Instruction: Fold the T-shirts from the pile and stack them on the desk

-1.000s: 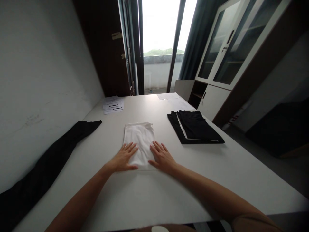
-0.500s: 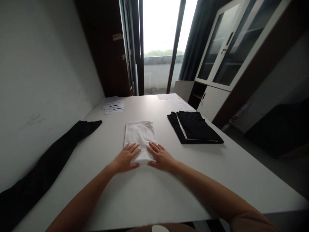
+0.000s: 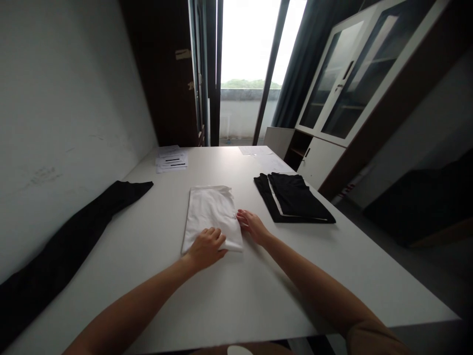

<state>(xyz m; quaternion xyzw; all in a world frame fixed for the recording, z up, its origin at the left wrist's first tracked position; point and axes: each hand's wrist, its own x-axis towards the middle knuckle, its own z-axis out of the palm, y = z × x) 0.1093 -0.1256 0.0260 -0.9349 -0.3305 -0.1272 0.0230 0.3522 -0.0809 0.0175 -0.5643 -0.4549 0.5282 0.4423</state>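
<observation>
A folded white garment (image 3: 212, 209) lies flat on the white table in front of me, a little creased, with an uneven far edge. My left hand (image 3: 207, 246) is at its near edge, fingers curled over the top and thumb at the front fold, closed on the cloth. At the right edge, my right hand (image 3: 253, 226) has its bent fingers closed on the cloth's side; its thumb is mostly hidden.
Folded black garments (image 3: 295, 199) with a strip of white between them are stacked to the right. A long black garment (image 3: 84, 224) lies along the wall on the left. Papers (image 3: 172, 160) sit at the far left of the table (image 3: 221, 305); a glass-door cabinet (image 3: 332, 84) stands at right.
My hands were lying flat with fingers spread on the garment. Now the left has curled at the near edge, and the right has moved to the right edge. The garment looks slightly wider at the near end.
</observation>
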